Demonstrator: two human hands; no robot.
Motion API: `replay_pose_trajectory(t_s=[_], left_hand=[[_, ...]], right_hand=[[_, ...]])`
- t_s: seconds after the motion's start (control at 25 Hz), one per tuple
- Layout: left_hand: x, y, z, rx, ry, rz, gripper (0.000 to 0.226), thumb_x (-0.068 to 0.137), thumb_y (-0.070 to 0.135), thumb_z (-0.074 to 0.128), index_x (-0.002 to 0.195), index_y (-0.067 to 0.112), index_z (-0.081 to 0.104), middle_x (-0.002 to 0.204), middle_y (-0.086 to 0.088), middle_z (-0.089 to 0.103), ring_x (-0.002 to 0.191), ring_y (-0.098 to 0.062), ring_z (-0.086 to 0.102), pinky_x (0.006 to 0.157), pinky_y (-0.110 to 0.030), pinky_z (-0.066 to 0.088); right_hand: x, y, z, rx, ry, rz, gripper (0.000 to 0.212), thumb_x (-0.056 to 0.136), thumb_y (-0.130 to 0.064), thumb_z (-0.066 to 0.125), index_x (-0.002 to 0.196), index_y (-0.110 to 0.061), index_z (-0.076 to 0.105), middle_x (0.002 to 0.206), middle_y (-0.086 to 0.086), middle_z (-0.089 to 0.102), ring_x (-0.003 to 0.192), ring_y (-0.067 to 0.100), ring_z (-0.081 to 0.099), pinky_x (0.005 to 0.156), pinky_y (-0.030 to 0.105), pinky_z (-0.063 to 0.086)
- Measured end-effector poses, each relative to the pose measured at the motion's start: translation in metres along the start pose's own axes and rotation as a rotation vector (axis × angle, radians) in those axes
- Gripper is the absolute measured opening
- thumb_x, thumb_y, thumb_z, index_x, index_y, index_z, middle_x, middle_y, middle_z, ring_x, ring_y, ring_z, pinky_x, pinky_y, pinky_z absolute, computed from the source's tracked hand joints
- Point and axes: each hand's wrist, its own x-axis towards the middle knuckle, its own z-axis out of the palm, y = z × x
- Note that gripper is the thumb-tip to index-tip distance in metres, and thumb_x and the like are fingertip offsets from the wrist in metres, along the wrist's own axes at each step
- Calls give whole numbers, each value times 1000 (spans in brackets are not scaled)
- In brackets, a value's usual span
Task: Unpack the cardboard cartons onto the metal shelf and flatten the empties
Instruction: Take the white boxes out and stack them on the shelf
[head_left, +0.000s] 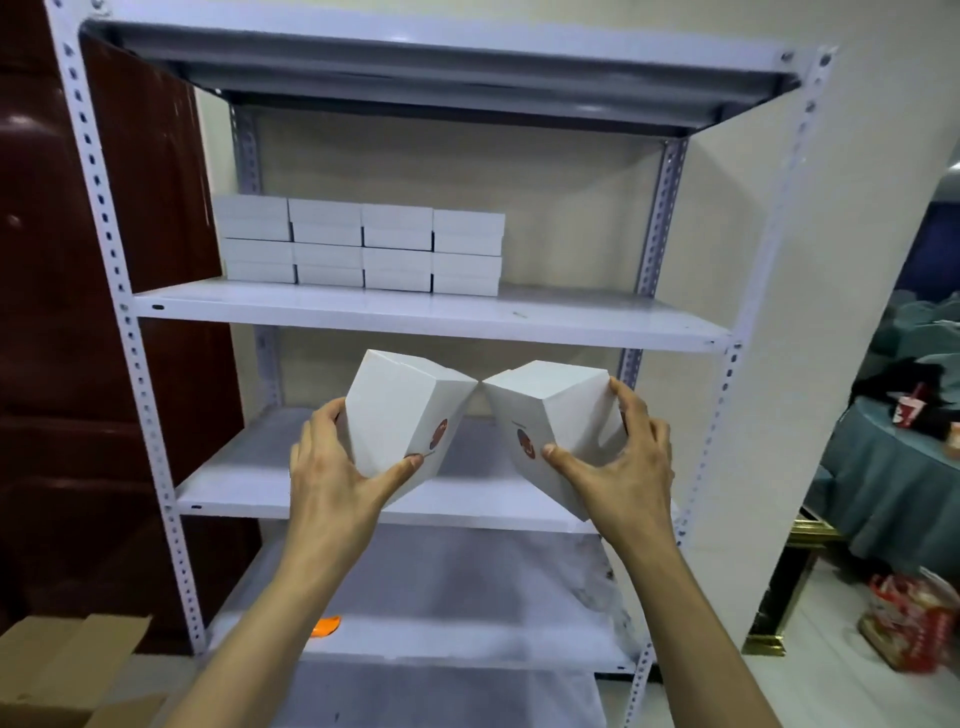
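Small white cardboard box (400, 410) clamped by fingers of the left hand (332, 467), twin white box (556, 415) likewise by the right hand (618, 462), corners touching. Bumped harder, either could probably get dropped.

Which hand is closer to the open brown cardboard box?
Left. The left hand, gripping the left white box, is up and right of the cardboard box; the right hand, gripping the right white box, is farther right.

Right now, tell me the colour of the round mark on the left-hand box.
Orange-red round mark on the white box, head view.
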Motion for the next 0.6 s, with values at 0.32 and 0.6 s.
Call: replay_pose_trajectory(t_s=[0.32,0.6], left_hand=[[39,70,41,-56,77,117,88,69,43,88,140,18,41,126,11,45,117,-13,39,92,-29,35],[77,103,74,-83,126,168,87,70,45,87,138,17,41,130,4,48,118,-18,41,96,-34,40]], right_hand=[[62,-10,-49,77,132,-111,98,62,-47,90,144,-45,36,127,-8,39,127,21,41,109,57,39],[109,-19,-62,103,228,-139,98,64,-46,90,144,-43,35,135,-1,41,126,21,42,110,56,39]])
